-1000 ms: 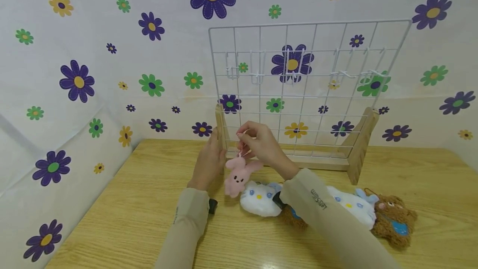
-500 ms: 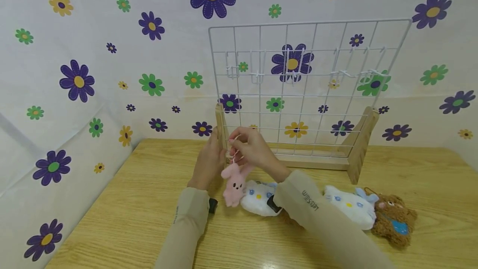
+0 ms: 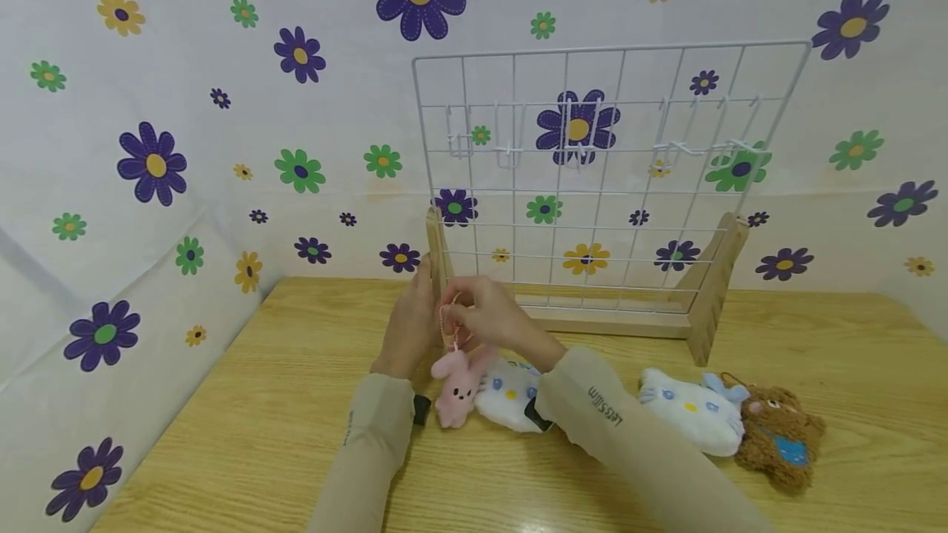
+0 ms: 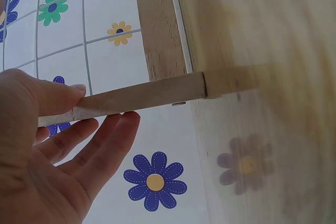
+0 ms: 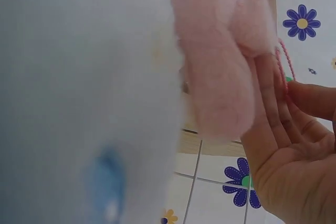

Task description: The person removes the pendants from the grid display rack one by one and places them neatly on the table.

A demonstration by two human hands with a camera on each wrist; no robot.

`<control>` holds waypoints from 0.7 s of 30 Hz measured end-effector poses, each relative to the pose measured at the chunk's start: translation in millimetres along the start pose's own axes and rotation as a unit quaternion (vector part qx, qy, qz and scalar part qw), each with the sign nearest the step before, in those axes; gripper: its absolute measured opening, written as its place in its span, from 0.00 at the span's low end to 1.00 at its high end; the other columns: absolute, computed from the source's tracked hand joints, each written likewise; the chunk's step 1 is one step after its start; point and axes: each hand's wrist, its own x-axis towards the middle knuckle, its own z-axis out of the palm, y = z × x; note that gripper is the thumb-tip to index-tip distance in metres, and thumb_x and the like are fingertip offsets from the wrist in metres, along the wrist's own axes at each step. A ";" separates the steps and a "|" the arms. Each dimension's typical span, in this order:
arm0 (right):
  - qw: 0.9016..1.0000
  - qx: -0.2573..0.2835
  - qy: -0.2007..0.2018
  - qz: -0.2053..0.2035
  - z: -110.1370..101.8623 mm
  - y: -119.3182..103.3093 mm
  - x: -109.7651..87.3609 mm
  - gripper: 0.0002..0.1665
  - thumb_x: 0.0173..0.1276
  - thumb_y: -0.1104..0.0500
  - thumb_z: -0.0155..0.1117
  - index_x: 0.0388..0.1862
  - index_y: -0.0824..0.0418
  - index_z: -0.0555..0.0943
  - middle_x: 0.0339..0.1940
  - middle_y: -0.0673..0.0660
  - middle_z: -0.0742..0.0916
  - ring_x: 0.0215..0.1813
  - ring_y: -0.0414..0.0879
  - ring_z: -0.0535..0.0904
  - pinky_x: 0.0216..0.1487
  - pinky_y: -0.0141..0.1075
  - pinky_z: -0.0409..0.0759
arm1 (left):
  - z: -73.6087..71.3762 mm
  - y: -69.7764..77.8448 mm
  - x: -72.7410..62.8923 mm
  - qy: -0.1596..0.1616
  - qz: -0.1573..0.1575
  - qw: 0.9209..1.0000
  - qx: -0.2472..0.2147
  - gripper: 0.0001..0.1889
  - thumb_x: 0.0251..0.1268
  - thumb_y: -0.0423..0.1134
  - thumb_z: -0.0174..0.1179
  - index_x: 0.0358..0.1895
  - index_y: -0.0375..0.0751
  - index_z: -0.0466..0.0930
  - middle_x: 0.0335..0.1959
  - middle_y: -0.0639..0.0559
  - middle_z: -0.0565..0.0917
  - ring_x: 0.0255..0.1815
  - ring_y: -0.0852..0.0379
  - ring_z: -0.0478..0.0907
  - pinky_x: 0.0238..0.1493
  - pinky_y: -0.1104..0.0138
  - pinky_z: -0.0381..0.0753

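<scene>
In the head view, my right hand (image 3: 492, 317) pinches the pink ball chain (image 3: 444, 321) of a pink plush bunny (image 3: 457, 391) with long ears. The bunny is upright below that hand. The right wrist view shows the thumb pressing the chain (image 5: 281, 64) against the fingers. My left hand (image 3: 406, 326) grips the left wooden upright (image 3: 435, 241) of a stand. Thumb and fingers lie on opposite faces of the wood (image 4: 142, 93) in the left wrist view. Next to the bunny lies a white cat plush (image 3: 504, 395) with blue eyes, partly behind my right cuff.
The stand carries a white wire grid (image 3: 615, 48) with several hooks (image 3: 509, 156) along its upper part. Farther right on the wooden table (image 3: 244, 418) lie a second white cat plush (image 3: 689, 414) and a brown bear plush (image 3: 778, 434) with a blue bag.
My right hand has moved left and down, bringing the bunny lower, close to my left wrist. The left hand keeps its grip on the upright. Another brown plush is now hidden under my right sleeve.
</scene>
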 end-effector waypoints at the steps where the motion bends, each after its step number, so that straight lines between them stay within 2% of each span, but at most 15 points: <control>1: 1.000 0.000 -0.011 -0.001 0.2 -0.3 -0.4 0.07 0.73 0.74 0.54 0.38 0.70 0.80 0.24 0.58 0.84 0.22 0.43 0.81 0.24 0.41 0.87 | 0.0 -0.2 -0.2 -0.002 -0.001 1.000 -0.001 0.33 0.70 0.26 0.60 0.74 0.27 0.55 0.57 0.27 0.78 0.51 0.34 0.81 0.55 0.45 0.82; 8: 0.998 -0.010 -0.054 -0.017 1.3 2.0 -0.9 0.08 0.71 0.76 0.52 0.37 0.71 0.79 0.26 0.61 0.84 0.25 0.44 0.82 0.26 0.39 0.88 | 1.0 -1.9 0.0 0.011 0.018 1.000 -0.005 0.36 0.65 0.21 0.62 0.73 0.28 0.55 0.54 0.28 0.79 0.47 0.34 0.82 0.52 0.44 0.84; 14: 0.995 -0.056 -0.083 -0.022 1.8 3.4 -2.0 0.06 0.68 0.76 0.56 0.34 0.70 0.79 0.29 0.60 0.85 0.28 0.44 0.81 0.30 0.34 0.86 | 1.0 -2.6 0.5 0.008 0.011 1.000 -0.013 0.32 0.71 0.23 0.58 0.74 0.28 0.56 0.53 0.29 0.80 0.48 0.36 0.82 0.53 0.46 0.84; 17: 0.990 -0.102 -0.095 -0.035 1.2 3.5 -2.4 0.06 0.67 0.76 0.58 0.32 0.69 0.79 0.31 0.59 0.85 0.29 0.41 0.78 0.31 0.29 0.82 | 0.0 -2.5 1.2 -0.005 -0.002 1.000 -0.028 0.30 0.74 0.26 0.55 0.74 0.29 0.56 0.50 0.31 0.81 0.45 0.38 0.82 0.51 0.48 0.85; 21: 0.982 -0.150 -0.111 -0.036 0.1 3.5 -1.9 0.06 0.67 0.75 0.60 0.32 0.69 0.82 0.32 0.57 0.86 0.31 0.39 0.77 0.33 0.26 0.77 | -4.3 -3.7 0.4 -0.042 -0.033 0.997 -0.052 0.31 0.76 0.29 0.56 0.76 0.34 0.55 0.51 0.32 0.80 0.46 0.40 0.83 0.47 0.51 0.87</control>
